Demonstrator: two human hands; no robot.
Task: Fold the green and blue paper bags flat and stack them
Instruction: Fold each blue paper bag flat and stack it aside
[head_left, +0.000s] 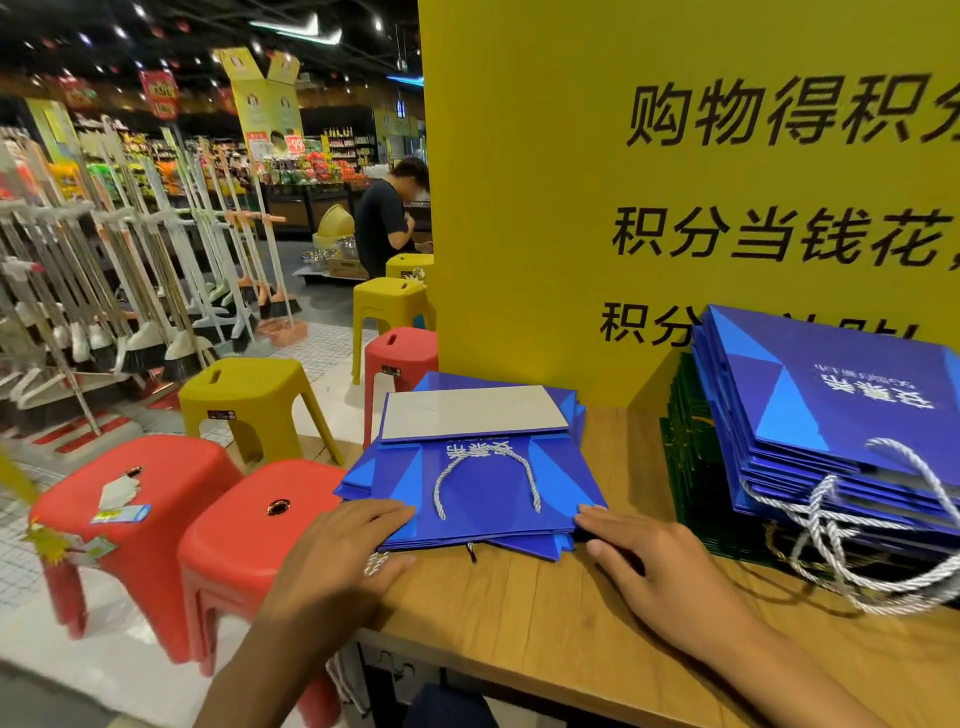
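- The left hand (343, 540) lies with straight, relaxed fingers on the near-left corner of the small pile of flattened blue paper bags (478, 488), gripping nothing.
- That pile rests at the left end of the light wooden table (519, 623), with a white cord handle (488, 478) looped on top. The lower bags sit skewed, so the step looks like squaring up: press both corners inward together, palms low, and keep the cord flat.
- The right hand (660, 566) touches the near-right corner with its fingertips, fingers extended and holding nothing.
- The dark green paper bags (685, 467) are mostly buried under the tall stack of blue paper bags (831, 405), which the frame cuts off. The number of bags in either pile cannot be told.
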